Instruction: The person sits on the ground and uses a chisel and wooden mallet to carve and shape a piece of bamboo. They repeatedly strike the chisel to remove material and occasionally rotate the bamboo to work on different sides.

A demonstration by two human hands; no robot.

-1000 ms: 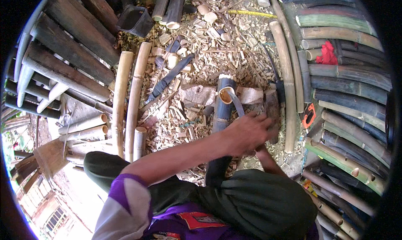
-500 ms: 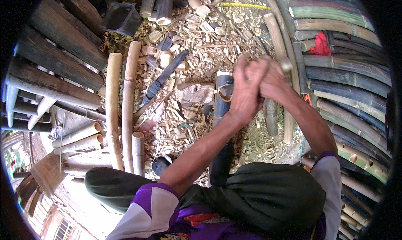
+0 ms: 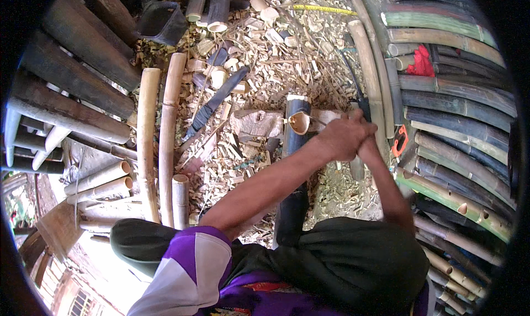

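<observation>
A dark bamboo tube (image 3: 292,142) lies lengthwise in front of me, its near end by my legs. Near its pale far end is an oval cut hole (image 3: 300,123) with a light inside. The tube rests across a wooden block (image 3: 256,123). Just right of the hole, my left hand (image 3: 343,135) is closed, and my right hand (image 3: 366,143) is clasped against it, its fingers partly hidden. From the hands a thin metal blade (image 3: 317,120) points left toward the hole; its handle is hidden within the grip.
Wood chips (image 3: 326,45) cover the ground. A dark-handled knife (image 3: 212,103) lies to the left, beside two pale bamboo poles (image 3: 169,134). Another dark tool handle (image 3: 362,105) sits just beyond my hands. An orange handle (image 3: 399,141) and stacked bamboo (image 3: 458,103) line the right.
Both hands have come nearer to me and a little right, from beside the tube's far end. The hole and the thin blade now show more fully.
</observation>
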